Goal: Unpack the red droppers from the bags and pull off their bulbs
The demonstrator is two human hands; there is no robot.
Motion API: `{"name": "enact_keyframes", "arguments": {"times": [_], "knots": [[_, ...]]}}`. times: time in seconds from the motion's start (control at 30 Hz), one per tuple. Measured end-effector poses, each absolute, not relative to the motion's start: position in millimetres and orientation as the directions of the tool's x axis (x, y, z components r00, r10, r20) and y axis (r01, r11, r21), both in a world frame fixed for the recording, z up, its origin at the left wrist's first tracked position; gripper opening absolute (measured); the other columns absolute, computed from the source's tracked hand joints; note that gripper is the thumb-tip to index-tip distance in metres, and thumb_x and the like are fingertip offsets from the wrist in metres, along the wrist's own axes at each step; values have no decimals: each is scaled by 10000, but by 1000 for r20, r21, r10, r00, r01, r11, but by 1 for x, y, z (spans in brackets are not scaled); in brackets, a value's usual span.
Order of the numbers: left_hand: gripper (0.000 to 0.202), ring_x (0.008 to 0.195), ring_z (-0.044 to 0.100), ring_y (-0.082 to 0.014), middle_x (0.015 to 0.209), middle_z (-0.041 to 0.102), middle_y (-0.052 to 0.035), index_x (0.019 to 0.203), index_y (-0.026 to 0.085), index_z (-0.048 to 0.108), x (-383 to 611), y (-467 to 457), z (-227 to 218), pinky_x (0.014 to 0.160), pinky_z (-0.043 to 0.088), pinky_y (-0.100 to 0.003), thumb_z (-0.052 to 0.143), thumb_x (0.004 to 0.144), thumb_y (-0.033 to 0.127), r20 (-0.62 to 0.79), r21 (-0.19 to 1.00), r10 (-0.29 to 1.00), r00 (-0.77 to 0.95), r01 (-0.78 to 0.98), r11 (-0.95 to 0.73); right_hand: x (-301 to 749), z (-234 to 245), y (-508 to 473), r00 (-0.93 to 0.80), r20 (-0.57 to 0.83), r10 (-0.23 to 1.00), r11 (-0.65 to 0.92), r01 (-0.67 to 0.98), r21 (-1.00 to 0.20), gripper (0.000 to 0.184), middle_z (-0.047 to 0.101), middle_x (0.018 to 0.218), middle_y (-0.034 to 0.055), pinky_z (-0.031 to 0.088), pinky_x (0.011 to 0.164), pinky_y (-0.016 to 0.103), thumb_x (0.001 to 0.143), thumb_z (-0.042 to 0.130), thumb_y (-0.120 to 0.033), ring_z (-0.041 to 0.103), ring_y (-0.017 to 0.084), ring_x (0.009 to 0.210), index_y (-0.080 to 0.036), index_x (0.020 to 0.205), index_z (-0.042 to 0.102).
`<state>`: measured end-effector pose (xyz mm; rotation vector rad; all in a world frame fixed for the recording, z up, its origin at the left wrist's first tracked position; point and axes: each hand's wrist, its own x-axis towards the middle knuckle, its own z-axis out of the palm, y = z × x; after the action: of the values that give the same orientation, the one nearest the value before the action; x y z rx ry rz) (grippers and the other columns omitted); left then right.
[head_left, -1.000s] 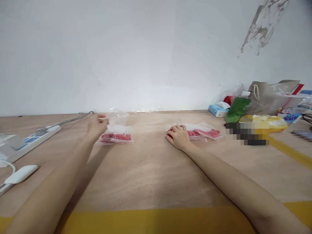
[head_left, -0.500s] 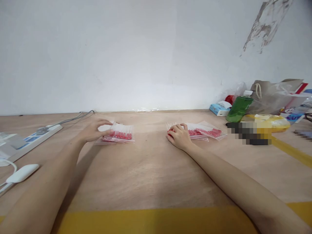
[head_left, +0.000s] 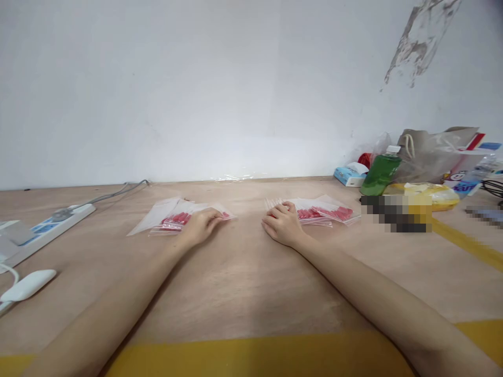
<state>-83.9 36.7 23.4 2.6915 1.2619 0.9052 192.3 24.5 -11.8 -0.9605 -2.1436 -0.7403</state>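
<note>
Two heaps of small clear zip bags with red pieces inside lie on the wooden table (head_left: 243, 283). My left hand (head_left: 200, 226) lies palm down on the right end of the left heap of bags (head_left: 173, 219), fingers flat and holding nothing. My right hand (head_left: 283, 225) rests with bent fingers, its fingertips on the left end of the right heap of bags (head_left: 326, 212). It grips nothing that I can see. Both forearms stretch across the table towards me.
A white power strip (head_left: 51, 225) with a grey cable and a white adapter (head_left: 27, 284) lie at the left. At the right stand a green bottle (head_left: 380, 175), a tissue pack (head_left: 351, 175), a paper bag (head_left: 432, 152) and a yellow packet (head_left: 432, 193). Yellow tape (head_left: 251, 356) marks the near edge.
My left hand came down from above the left heap, crossed to its right end and now lies flat; the bags there have spread out sideways. My right hand has hardly moved.
</note>
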Motion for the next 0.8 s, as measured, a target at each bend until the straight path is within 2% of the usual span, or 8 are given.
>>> {"name": "enact_keyframes", "arguments": {"times": [0.13,0.27,0.4,0.57,0.67,0.8], "knots": [[214,781,594,-163,834,655,-35,814,185,633,-40,26,1,736,456,-286,459,836,308,531,406,710,462,598,-692,183,-9,16,-524,746,411,636,751,176,150,613,751,0,216,819,364,821,488,-234,451,139,773,-228,799,637],[149,755,605,-154,807,660,-34,774,169,636,-18,26,-5,716,478,-276,533,787,275,464,608,777,425,485,-628,181,-9,16,-548,733,403,677,717,164,167,618,763,-5,215,799,352,824,487,-209,450,137,779,-255,832,648],[106,714,611,-152,740,667,-22,710,158,639,-15,30,-7,703,486,-278,610,715,260,396,720,829,395,427,-547,182,-10,19,-525,739,422,673,728,133,165,619,783,4,223,786,345,823,494,-220,447,140,778,-258,822,655],[103,722,615,-166,749,675,-28,711,164,654,-17,31,-9,720,484,-305,626,701,263,395,721,836,382,435,-539,182,-10,19,-542,724,427,673,725,145,196,615,755,8,228,783,341,828,475,-209,443,138,758,-244,767,658],[111,762,617,-175,805,673,-44,729,170,661,-16,29,-6,731,486,-309,619,715,273,412,673,804,429,452,-586,181,-9,19,-563,700,440,679,718,150,207,613,764,11,232,793,334,830,461,-200,443,140,774,-232,758,652],[146,904,596,-183,952,659,-52,809,201,682,-12,26,-2,818,468,-315,573,769,288,464,580,734,495,456,-675,182,-9,18,-566,688,454,685,715,136,204,611,782,19,234,807,334,843,444,-209,443,144,803,-202,758,629]]}}
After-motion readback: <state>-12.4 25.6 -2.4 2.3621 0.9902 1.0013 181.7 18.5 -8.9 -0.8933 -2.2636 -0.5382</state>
